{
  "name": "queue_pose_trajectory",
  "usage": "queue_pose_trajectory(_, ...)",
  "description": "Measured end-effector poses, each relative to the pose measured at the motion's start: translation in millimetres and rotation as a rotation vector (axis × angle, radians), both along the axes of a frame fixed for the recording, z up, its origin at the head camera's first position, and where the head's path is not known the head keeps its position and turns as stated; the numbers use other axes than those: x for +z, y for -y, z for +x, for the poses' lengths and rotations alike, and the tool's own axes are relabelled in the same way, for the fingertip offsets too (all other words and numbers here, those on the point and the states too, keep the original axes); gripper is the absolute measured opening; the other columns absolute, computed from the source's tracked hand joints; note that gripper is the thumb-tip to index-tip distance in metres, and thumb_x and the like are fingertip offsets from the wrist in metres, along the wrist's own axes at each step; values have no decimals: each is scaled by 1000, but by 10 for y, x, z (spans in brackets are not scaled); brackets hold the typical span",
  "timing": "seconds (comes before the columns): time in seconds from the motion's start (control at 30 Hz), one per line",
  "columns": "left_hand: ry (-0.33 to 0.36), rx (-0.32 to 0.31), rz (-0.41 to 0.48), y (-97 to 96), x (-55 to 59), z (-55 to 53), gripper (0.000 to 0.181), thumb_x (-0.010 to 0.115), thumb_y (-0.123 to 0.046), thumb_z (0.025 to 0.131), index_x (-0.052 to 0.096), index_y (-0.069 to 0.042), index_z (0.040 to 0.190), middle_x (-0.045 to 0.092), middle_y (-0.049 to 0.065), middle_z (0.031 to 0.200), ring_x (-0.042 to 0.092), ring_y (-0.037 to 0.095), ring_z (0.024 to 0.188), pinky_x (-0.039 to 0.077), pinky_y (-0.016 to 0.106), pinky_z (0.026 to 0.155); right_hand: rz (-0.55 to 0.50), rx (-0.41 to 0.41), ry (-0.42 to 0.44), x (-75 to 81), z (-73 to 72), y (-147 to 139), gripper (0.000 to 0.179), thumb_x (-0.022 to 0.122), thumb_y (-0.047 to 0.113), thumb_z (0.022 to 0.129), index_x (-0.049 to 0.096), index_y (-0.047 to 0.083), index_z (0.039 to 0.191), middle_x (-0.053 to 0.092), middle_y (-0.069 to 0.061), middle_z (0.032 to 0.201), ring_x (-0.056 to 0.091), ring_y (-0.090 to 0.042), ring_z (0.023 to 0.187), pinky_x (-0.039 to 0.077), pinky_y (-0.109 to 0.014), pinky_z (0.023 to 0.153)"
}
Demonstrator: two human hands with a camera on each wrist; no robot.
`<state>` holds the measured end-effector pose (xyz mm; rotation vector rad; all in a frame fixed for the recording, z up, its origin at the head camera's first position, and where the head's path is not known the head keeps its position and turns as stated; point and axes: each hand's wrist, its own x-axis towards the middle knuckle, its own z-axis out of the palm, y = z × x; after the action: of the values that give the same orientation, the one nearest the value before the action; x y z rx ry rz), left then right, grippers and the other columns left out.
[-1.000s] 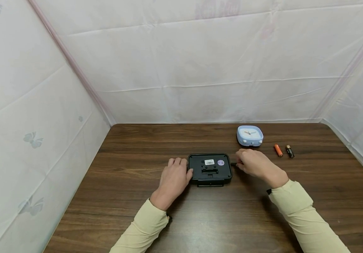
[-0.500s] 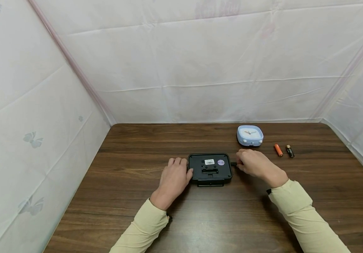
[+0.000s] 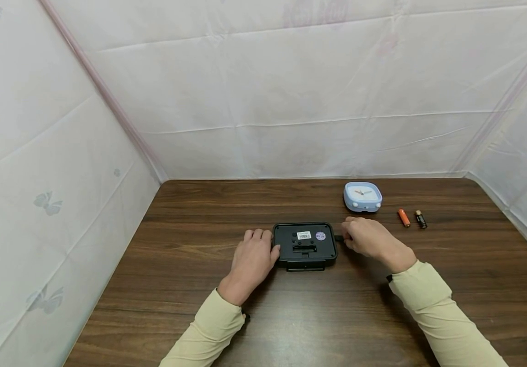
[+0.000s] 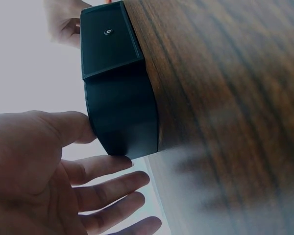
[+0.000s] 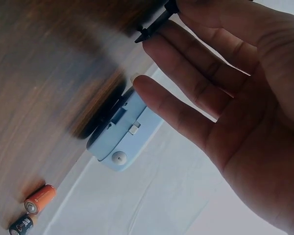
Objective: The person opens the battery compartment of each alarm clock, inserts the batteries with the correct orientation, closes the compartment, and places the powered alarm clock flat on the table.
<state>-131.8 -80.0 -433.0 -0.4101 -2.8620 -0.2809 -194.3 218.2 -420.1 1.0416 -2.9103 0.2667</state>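
A black rectangular device (image 3: pixel 288 244) lies back side up on the table, showing a barcode label, a round purple sticker and a recessed slot (image 3: pixel 305 248). My left hand (image 3: pixel 253 257) holds its left end, with the thumb on the near top edge and the index fingertip (image 4: pixel 120 161) at the corner in the left wrist view. Just off the device's right side, my right hand (image 3: pixel 369 237) pinches a small thin black piece (image 5: pixel 159 24) with a little tab at its end. Part of that piece is hidden by the thumb and fingers.
A light blue alarm clock (image 3: pixel 363 197) stands behind my right hand. To its right, an orange battery (image 3: pixel 403 218) and a black battery (image 3: pixel 421 219) lie side by side. White sheeting (image 3: pixel 263 102) rises along the back and sides of the wooden table (image 3: pixel 190 285).
Both hands stay almost in place. The right hand has shifted very slightly left, still pinching the small black piece. The device and the other things have not moved.
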Motion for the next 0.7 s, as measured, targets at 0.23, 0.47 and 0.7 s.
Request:
queue_pose_trajectory(0.23,-4,-5,4,-1,-3,0,27,74,-25,101,72,0,111,70,13,107,61,31,101,58,43,76,10,-2,13,-5,-5,2,29,85,-1,85,61,14,77,52,2,81,50,-12,66,47,-35,59)
queue_pose_trajectory(0.47,-12,-7,10,2,-11,-1,27,75,-24,101,72,1,111,70,13,105,61,31,100,57,43,76,4,-1,13,-13,-3,-5,28,86,0,85,62,14,77,53,3,81,51,-12,67,48,-35,59)
queue_pose_trajectory(0.7,-10,-5,12,9,-9,-5,26,75,-24,101,72,0,110,70,13,105,61,31,100,57,43,75,5,-13,45,-5,-11,2,28,85,1,86,62,15,78,52,3,82,50,-12,67,47,-36,60)
